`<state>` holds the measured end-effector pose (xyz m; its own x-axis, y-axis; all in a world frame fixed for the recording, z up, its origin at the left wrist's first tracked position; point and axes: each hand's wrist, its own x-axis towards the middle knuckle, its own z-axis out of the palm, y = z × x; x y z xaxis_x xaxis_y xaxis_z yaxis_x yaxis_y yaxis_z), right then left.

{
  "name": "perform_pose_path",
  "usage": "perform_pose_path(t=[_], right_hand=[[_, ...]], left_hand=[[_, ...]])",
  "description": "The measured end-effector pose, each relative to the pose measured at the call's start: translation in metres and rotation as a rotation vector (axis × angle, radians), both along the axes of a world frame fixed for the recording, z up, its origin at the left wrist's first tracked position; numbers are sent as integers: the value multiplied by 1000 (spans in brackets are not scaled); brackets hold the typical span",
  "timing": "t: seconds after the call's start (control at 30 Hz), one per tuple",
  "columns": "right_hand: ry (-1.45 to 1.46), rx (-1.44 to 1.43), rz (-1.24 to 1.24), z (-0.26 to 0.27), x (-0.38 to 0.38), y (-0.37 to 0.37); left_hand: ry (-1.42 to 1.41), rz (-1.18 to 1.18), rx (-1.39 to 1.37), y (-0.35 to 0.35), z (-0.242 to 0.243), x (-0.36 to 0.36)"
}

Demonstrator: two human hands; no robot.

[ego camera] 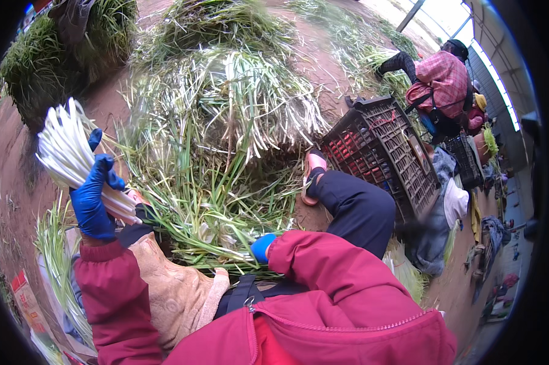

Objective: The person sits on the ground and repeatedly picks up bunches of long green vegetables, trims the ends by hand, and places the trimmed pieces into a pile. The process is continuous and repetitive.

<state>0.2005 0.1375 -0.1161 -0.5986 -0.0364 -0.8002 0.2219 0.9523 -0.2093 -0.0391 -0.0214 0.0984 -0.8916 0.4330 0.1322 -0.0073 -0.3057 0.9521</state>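
Note:
My left hand (92,203), in a blue glove, is raised at the left and grips a thick bunch of white leafy-vegetable stalks (66,148). The stalks fan out above the fist, and their lower ends stick out below it. My right hand (262,248), also gloved in blue, is low over my lap beside loose green leaves (210,237). Its fingers are mostly hidden, so I cannot tell whether they hold any leaves. Before me lies a large heap of long green-and-white stalks (238,100). A tan cloth (169,283) covers my left thigh.
A dark plastic crate (388,155) stands tilted beyond my right knee. Bundled stalks (60,255) lie to my left, near a printed carton (28,301). Another person in a pink checked shirt (443,82) bends at the upper right. Tall green bundles (37,68) stand upper left.

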Motion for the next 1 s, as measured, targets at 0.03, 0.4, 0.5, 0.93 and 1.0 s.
perform_pose_path(t=[0.03, 0.4, 0.5, 0.93, 1.0], right_hand=[[17, -6, -9, 1, -3, 14], [673, -101, -1121, 2, -204, 153], [659, 130, -1173, -15, -221, 162], [436, -1278, -1112, 95, -137, 43], [298, -1216, -1081, 102, -112, 5]], left_hand=[[66, 4, -44, 2, 2, 3], [-1004, -319, 681, -16, -59, -20], [-1066, -300, 659, -16, -61, -23], [-946, -325, 676, -6, -59, -20], [-930, -315, 600, -3, -63, -17]])
